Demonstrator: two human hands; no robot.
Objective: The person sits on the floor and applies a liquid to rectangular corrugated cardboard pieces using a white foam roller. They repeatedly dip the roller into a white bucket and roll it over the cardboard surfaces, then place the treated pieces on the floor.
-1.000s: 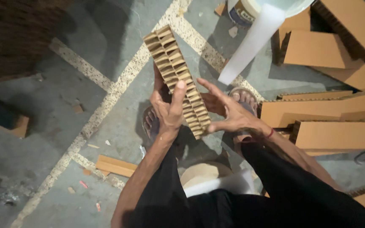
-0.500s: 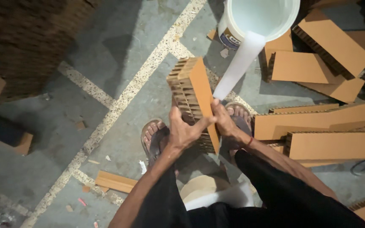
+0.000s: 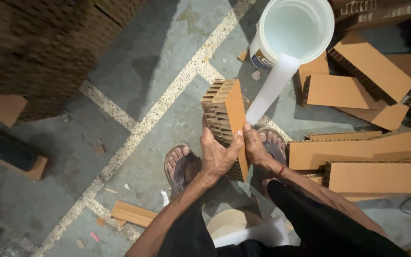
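Note:
I hold a block of brown honeycomb cardboard point(image 3: 227, 112) upright over the floor, its smooth orange-brown face turned right and its ribbed cells facing left. My left hand point(image 3: 217, 154) grips its lower left side, thumb across the near edge. My right hand point(image 3: 257, 150) presses on the lower right face. My two feet in sandals point(image 3: 181, 166) stand below the block.
A white bucket point(image 3: 296, 28) of pale liquid stands at the top with a white stick point(image 3: 272, 90) leaning from it. Several cardboard slabs point(image 3: 372, 159) lie at the right. A tall cardboard stack point(image 3: 39, 47) fills the top left. A small strip point(image 3: 132, 214) lies near my left foot.
The block has turned from lying flat with its ribbed face up to standing on edge with the smooth face to the right. Both hands shifted down to its lower end.

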